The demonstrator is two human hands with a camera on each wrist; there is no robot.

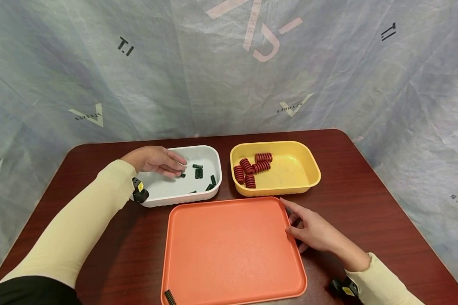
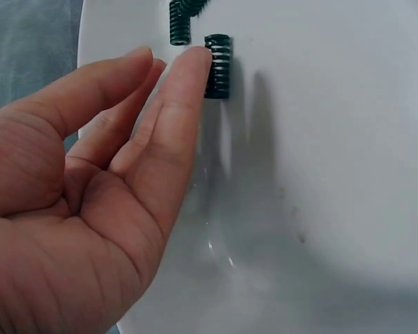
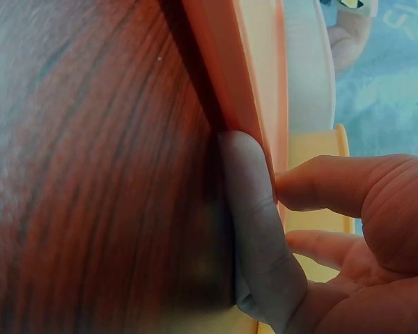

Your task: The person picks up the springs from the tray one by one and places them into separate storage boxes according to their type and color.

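My left hand (image 1: 158, 162) hovers over the white container (image 1: 213, 193) with its fingers loosely extended. Nothing shows between its thumb and fingers. Its fingertips are close to a dark green coil spring (image 2: 218, 67); whether they touch cannot be told. Several more green springs (image 1: 199, 173) lie to the right in that container. My right hand (image 1: 313, 228) pinches the right rim of the orange tray (image 1: 233, 250), near its far corner. In the right wrist view one finger (image 3: 249, 181) lies along the tray's outer wall. A single green spring (image 1: 169, 297) rests at the tray's near left corner.
A yellow container (image 1: 290, 167) stands behind the tray, with several red coil springs (image 1: 262, 166) on its left side. Everything sits on a dark reddish-brown table (image 1: 366, 203). Grey printed sheeting (image 1: 198, 84) hangs behind the table and at its sides.
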